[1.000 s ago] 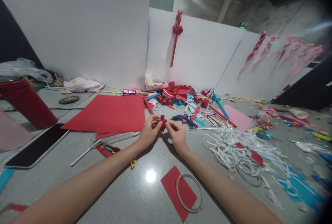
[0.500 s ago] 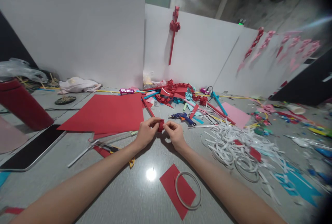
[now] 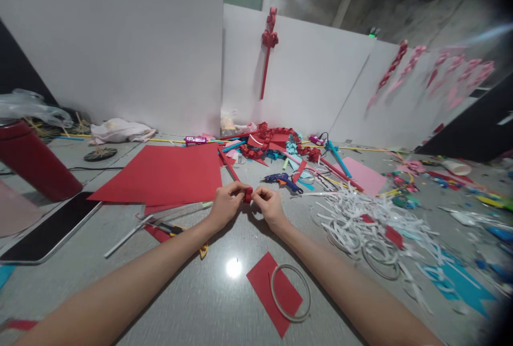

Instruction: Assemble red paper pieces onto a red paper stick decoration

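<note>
Between my fingertips is a small piece of folded red paper (image 3: 248,194). My left hand (image 3: 228,205) pinches it from the left, and my right hand (image 3: 269,206) closes on its right edge. A narrow red paper stick (image 3: 228,165) lies just beyond my left fingers. The blue glue gun (image 3: 281,179) rests on the surface past my right hand. Left of my hands spreads a large red paper sheet (image 3: 168,175). Nearer to me, a coil of pale tape (image 3: 306,303) lies partly over a red paper rectangle (image 3: 272,287).
A heap of white paper strips (image 3: 352,223) lies right of my right forearm. Yellow-handled scissors (image 3: 204,251) lie beside my left forearm. A dark tablet (image 3: 52,231) and a red bottle (image 3: 40,161) are at the left. A red paper ornament (image 3: 270,38) hangs on the white partition (image 3: 320,78).
The red paper piece between my fingers has turned slightly and looks more compact. Both hands stay in nearly the same place.
</note>
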`<act>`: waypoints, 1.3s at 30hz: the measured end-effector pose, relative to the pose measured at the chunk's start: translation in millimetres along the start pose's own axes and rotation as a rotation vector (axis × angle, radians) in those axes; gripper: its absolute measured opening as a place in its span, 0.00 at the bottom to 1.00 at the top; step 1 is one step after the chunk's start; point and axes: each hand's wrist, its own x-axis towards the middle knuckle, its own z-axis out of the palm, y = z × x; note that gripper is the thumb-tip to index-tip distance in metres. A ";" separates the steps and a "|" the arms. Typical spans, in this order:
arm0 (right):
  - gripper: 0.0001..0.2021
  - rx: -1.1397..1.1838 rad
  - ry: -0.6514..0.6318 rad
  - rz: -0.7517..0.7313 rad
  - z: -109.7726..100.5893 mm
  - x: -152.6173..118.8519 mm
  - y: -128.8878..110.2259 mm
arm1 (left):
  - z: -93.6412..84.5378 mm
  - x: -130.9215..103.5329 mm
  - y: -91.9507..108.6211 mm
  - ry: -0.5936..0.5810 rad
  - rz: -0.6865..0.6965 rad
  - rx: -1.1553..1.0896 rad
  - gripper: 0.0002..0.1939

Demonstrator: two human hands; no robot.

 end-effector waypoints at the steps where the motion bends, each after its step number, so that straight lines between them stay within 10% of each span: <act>1: 0.16 -0.001 -0.002 0.003 0.0 0.0 0.3 | 0.0 -0.1 -0.4 0.001 0.008 0.001 0.09; 39: 0.20 0.039 -0.068 0.050 1.6 -4.1 -7.7 | 0.6 -1.3 -6.8 0.003 0.059 0.022 0.09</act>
